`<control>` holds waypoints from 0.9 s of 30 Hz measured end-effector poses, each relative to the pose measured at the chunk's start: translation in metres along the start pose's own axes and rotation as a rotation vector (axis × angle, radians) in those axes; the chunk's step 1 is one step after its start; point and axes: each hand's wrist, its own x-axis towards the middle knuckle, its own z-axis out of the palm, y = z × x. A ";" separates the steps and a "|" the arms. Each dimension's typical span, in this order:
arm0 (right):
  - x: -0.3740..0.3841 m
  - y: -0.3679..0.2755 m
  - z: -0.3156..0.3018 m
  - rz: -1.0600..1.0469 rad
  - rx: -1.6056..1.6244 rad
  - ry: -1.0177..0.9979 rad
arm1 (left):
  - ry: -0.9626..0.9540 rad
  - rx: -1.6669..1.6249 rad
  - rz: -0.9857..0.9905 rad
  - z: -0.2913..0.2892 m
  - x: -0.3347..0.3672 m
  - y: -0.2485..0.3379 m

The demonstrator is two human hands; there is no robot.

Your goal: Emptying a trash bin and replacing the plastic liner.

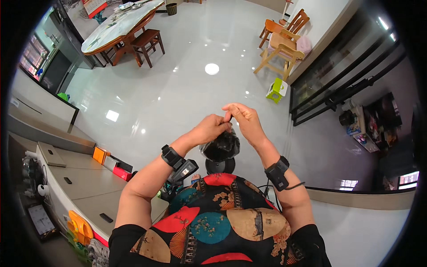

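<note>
My left hand [210, 130] and my right hand [247, 124] meet in front of me, fingers pinched together. Between them they grip the gathered top of a dark, see-through plastic bag [219, 147]. The bag hangs down, rounded and puffed out; what it holds, if anything, I cannot make out. Just under the bag, close to my body, is a round black bin [220, 166], its top partly hidden by the bag. Each of my wrists wears a black strapped device.
Along the left runs a low cabinet [95, 184], with an orange box [101, 155] and a red box [122, 173] by it. A green and white step stool [277, 90] and wooden chairs [282, 46] stand at the right. A marble-topped table [116, 27] is far left, beside a dark stool [147, 43].
</note>
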 end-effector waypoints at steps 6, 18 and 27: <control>-0.026 0.026 0.014 0.364 0.294 -0.153 | 0.110 -0.283 -0.073 -0.026 -0.013 0.029; -0.027 0.034 0.051 -0.372 -0.796 -0.066 | 0.494 -1.527 -0.417 -0.029 -0.033 0.001; 0.001 0.037 0.014 0.231 0.115 -0.072 | 0.412 -0.805 -0.223 -0.017 -0.060 0.019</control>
